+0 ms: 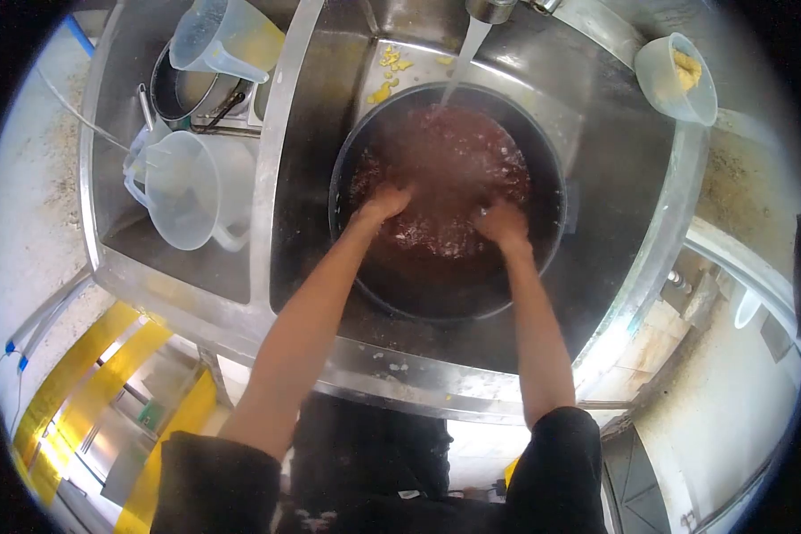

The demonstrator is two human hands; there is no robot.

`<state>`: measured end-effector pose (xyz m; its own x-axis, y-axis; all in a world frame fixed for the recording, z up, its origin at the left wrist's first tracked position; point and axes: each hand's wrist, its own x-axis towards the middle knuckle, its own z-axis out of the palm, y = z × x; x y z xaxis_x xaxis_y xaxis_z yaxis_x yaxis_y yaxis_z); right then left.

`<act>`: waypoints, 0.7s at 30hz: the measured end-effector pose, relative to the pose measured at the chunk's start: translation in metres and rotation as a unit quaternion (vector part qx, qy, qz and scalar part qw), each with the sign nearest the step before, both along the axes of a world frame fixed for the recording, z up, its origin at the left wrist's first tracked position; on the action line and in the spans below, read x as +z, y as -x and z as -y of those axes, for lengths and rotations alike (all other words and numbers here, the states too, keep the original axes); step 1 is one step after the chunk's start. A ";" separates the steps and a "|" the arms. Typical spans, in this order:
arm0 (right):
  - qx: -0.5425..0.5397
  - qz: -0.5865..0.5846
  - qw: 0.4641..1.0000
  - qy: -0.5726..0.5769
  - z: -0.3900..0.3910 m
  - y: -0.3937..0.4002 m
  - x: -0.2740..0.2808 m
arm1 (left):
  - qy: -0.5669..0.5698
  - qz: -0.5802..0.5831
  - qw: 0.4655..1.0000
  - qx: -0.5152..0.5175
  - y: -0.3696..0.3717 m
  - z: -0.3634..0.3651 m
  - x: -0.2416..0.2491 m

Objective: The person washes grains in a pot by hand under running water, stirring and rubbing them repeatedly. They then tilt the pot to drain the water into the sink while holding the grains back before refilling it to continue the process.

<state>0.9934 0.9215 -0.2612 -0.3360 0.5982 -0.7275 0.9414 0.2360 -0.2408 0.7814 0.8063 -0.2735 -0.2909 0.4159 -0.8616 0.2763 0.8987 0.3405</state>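
Under the running faucet [491, 9], inside the right-hand metal sink basin [627, 169]: large dark round pot [436, 301], a side handle visible on its right. Contents: reddish-brown liquid [445, 165], with bubbles and bright glints at the surface; haze over the middle blurs detail. The water stream [465, 60] enters near the pot's far wall.

Left hand [386, 204]: inside the pot, at the left part of the liquid, fingers partly under the surface. Right hand [505, 222]: also inside the pot, to the right, fingers pointing down into the liquid. Hands apart from each other. Grip: cannot tell for either hand; the liquid hides most of the fingers and anything between them. Both forearms bare, black sleeves above.

Behind the pot, on the basin floor: yellow scraps [390, 64]. Upper right, at the sink edge: translucent tub [659, 87] with a yellowish piece [686, 69] inside.

Left basin: large translucent pitcher [185, 191] nearest, dark-rimmed pan [184, 89] beyond it, second translucent jug [227, 37] tilted beside the pan.
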 end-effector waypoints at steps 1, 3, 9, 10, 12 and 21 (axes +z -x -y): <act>0.021 -0.007 1.000 0.018 0.008 -0.007 -0.016 | 0.044 0.034 0.998 0.009 -0.002 0.009 -0.014; -0.010 0.021 0.999 0.038 0.024 -0.003 -0.012 | 0.032 0.120 0.989 0.082 -0.014 0.033 -0.007; -0.222 -0.030 0.945 0.238 0.052 -0.056 -0.123 | 0.088 0.197 0.904 0.368 -0.048 0.033 0.002; -0.393 -0.093 0.876 0.263 0.060 -0.063 -0.135 | 0.088 0.196 0.904 0.370 -0.047 0.035 -0.005; -0.466 -0.137 0.806 0.338 0.059 -0.043 -0.111 | 0.052 0.359 0.789 0.496 -0.045 0.038 -0.019; -0.590 -0.295 0.742 0.116 0.011 0.055 0.011 | -0.115 0.301 0.649 0.689 -0.050 -0.003 0.007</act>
